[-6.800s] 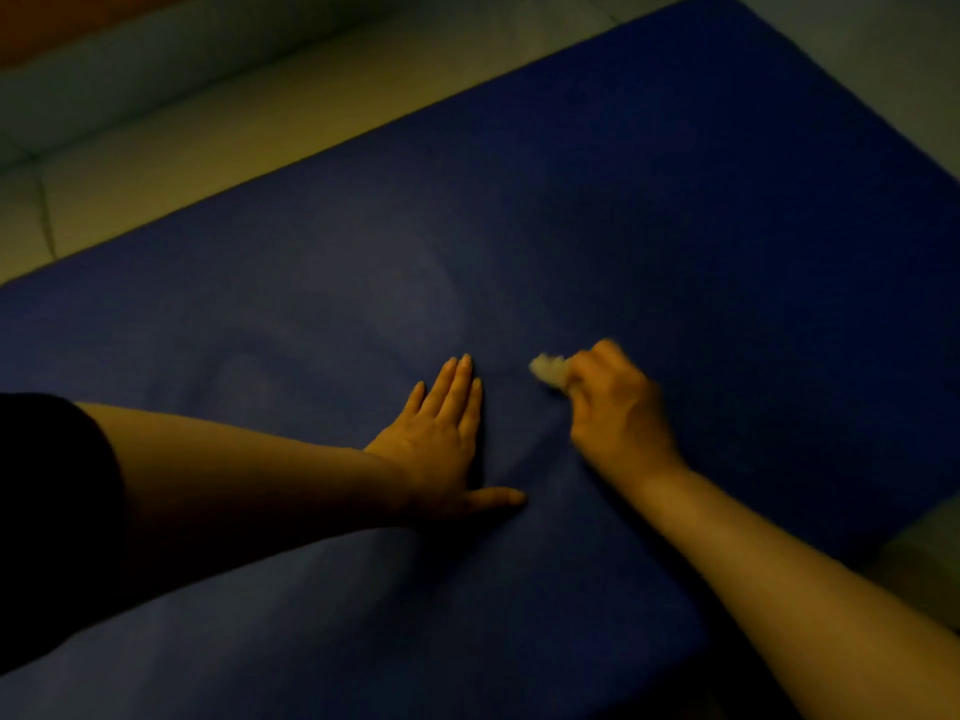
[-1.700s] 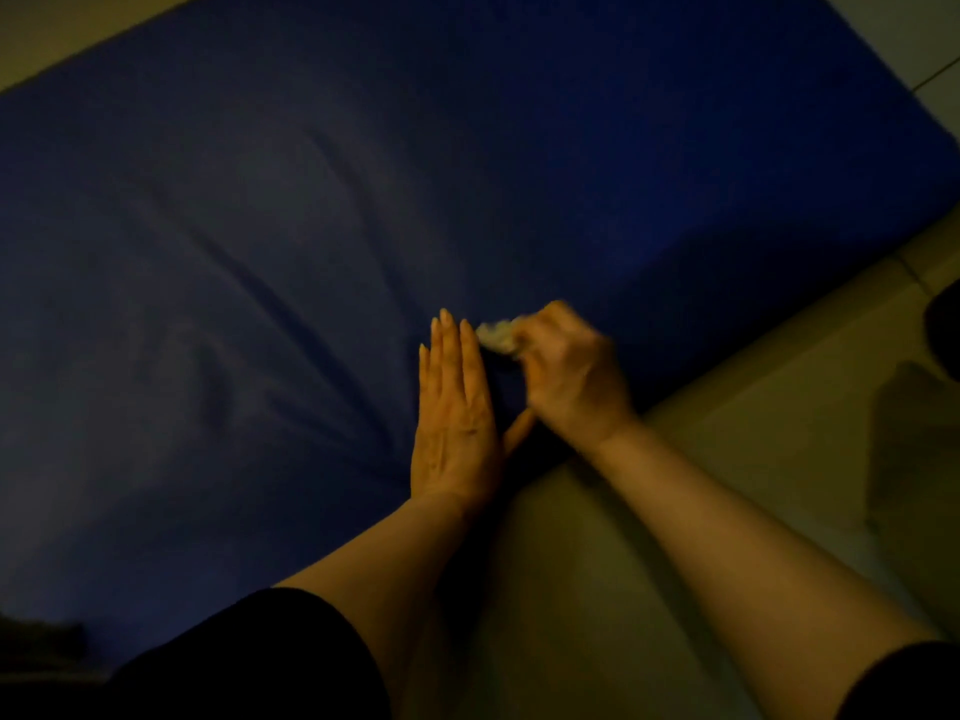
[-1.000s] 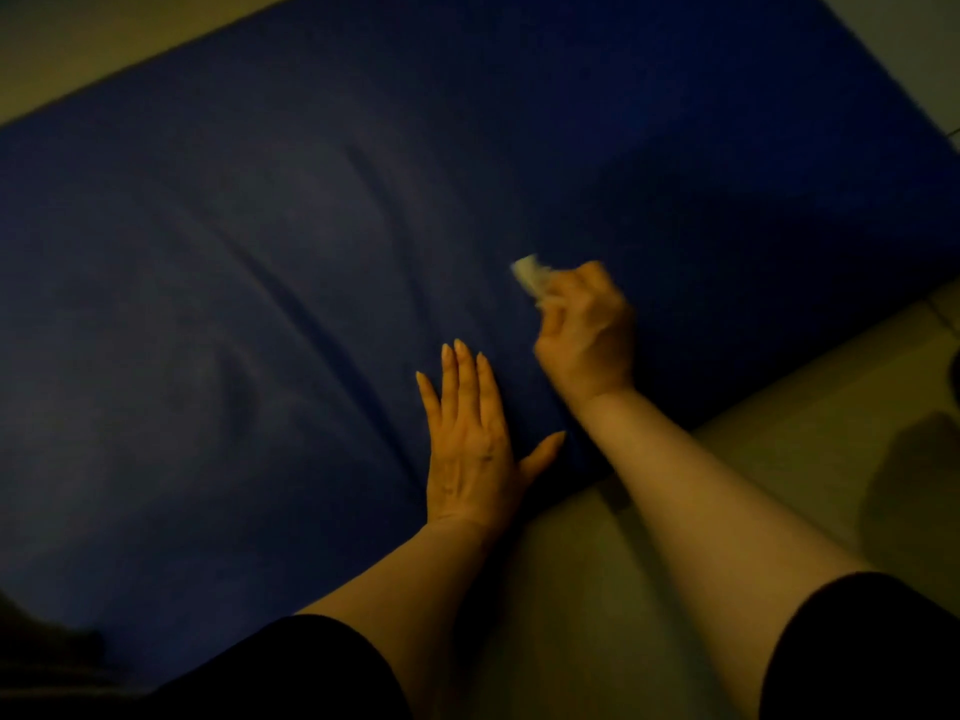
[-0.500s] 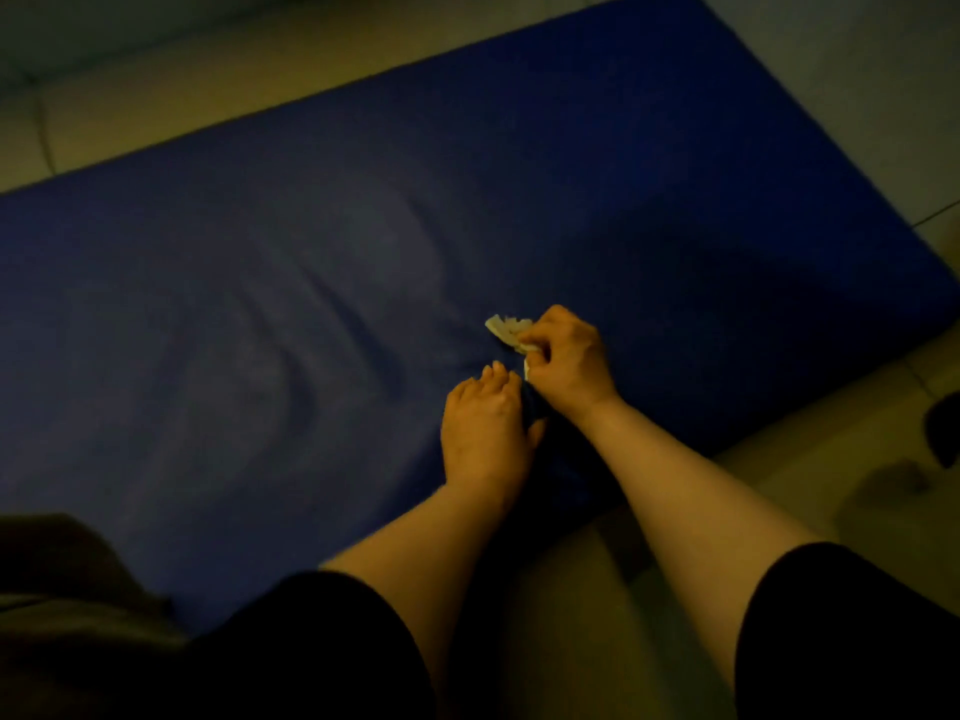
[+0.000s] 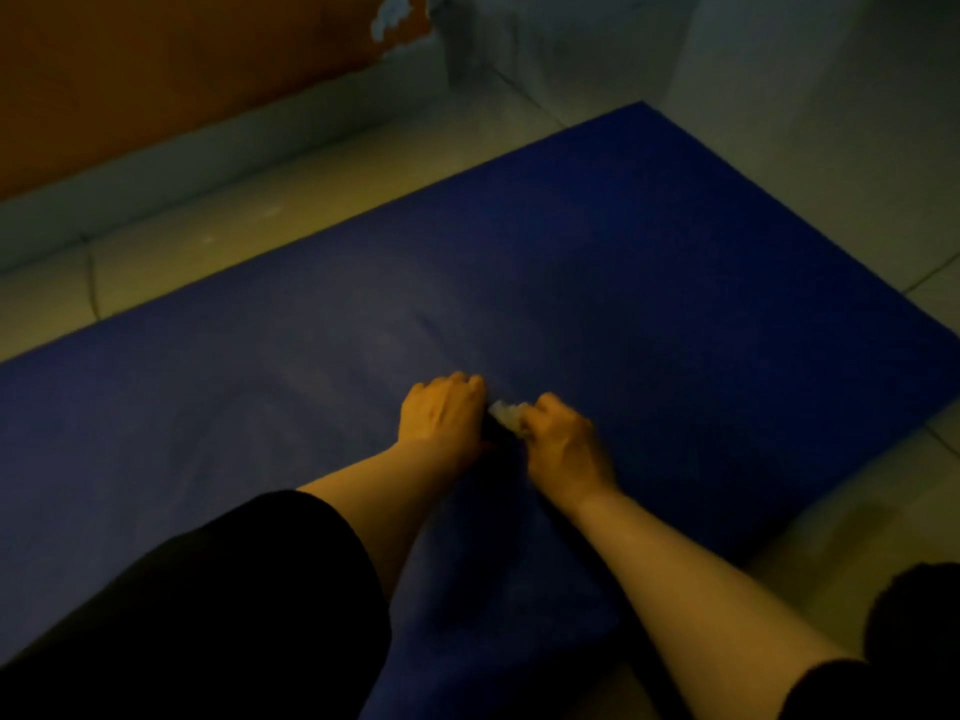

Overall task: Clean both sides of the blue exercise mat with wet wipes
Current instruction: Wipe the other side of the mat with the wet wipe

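Nearest, two dark sleeves [image 5: 234, 605] are framing bare forearms reaching onto the blue exercise mat [image 5: 649, 304], which is lying flat on the tiled floor [image 5: 234, 241]. The right hand [image 5: 563, 449] is gripping a crumpled wet wipe [image 5: 508, 415] in curled fingers; the left hand [image 5: 441, 415], fingers curled, is touching the wipe, though whether it is pinching it I cannot tell. The upper face is likely being wiped mid-mat; the underside probably remains. Beyond, an orange wall [image 5: 156, 70] is rising.
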Motion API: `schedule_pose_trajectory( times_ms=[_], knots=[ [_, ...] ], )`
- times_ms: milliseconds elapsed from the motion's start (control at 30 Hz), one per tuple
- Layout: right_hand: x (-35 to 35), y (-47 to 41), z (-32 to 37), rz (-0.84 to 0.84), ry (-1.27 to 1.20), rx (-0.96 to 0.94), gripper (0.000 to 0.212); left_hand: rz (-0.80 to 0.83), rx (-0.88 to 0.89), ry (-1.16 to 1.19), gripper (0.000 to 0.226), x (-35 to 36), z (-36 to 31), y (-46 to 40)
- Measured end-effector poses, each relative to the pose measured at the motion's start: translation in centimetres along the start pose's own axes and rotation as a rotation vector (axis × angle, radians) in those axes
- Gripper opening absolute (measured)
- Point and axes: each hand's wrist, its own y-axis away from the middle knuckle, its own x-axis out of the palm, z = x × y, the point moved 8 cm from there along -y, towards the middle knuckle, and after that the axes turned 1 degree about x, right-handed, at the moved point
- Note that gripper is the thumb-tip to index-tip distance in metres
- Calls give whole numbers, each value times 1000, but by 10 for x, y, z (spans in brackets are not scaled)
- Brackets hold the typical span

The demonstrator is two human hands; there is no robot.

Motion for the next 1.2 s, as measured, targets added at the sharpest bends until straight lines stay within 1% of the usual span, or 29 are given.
schedule_pose_trajectory(
  times_ms=[67,100,133,167,200,267,300,333,367,400,433,467,533,567,600,633,667,700,767,800,867,900,967,1000,1033,1100,1133,1167,1200],
  knots=[
    [-26,-23,-38,-107,65,174,28,98,-19,38,109,10,13,-11],
    [-36,-33,-59,-142,117,284,22,161,0,24,122,16,14,-14],
    [-45,-41,-72,-174,160,330,17,192,33,-16,126,20,12,-17],
    [-49,-48,-72,-188,193,297,17,182,79,-87,125,19,8,-21],
    [-46,-52,-62,-185,192,209,24,145,127,-167,121,17,5,-23],
    [-21,-42,-28,-142,143,-41,39,22,216,-262,104,3,5,-28],
    [-7,-34,-11,-90,120,-131,38,-62,257,-245,94,-3,10,-34],
    [7,-27,1,-32,107,-189,32,-146,305,-225,85,-8,15,-41],
    [15,-25,6,6,111,-210,26,-208,340,-222,80,-13,23,-47],
    [16,-32,3,-3,111,-213,25,-255,372,-224,83,-18,31,-54],
    [9,-44,-5,-37,109,-180,29,-237,363,-195,94,-20,41,-61],
    [0,-58,-20,-94,104,-116,32,-180,314,-138,106,-20,54,-68],
    [-20,-81,-46,-226,145,30,24,-64,205,-6,120,-15,73,-77],
    [-24,-84,-47,-250,168,78,23,-52,156,37,124,-12,78,-80],
    [-20,-82,-39,-252,163,71,27,-60,104,90,127,-10,81,-82],
    [-9,-76,-26,-227,145,11,33,-72,40,146,130,-4,84,-82],
    [4,-66,-7,-188,117,-80,33,-78,-23,194,134,1,87,-81],
    [15,-55,12,-130,92,-171,25,-77,-62,217,138,7,88,-81],
    [26,-52,21,-70,83,-246,12,-73,-69,207,144,15,89,-81],
    [22,-60,13,-93,81,-243,13,-65,-63,202,145,17,89,-83],
    [4,-88,-13,-176,127,-152,24,-45,-57,207,147,18,90,-84],
    [-7,-102,-30,-214,168,-78,26,-44,-57,202,147,18,90,-84],
    [-19,-117,-52,-232,205,61,19,-46,-64,179,146,17,88,-83],
    [-18,-118,-50,-247,209,73,18,-43,-69,172,145,18,87,-84],
    [-11,-114,-39,-250,193,36,20,-38,-71,167,145,19,87,-83],
    [11,-102,-2,-169,120,-150,30,-36,-79,172,150,20,88,-84],
    [24,-95,15,-102,81,-258,29,-40,-78,166,150,20,89,-85],
    [33,-91,26,-31,49,-340,23,-41,-76,160,149,20,89,-85],
    [36,-94,30,8,29,-386,17,-34,-76,162,149,19,89,-85]
  ],
)
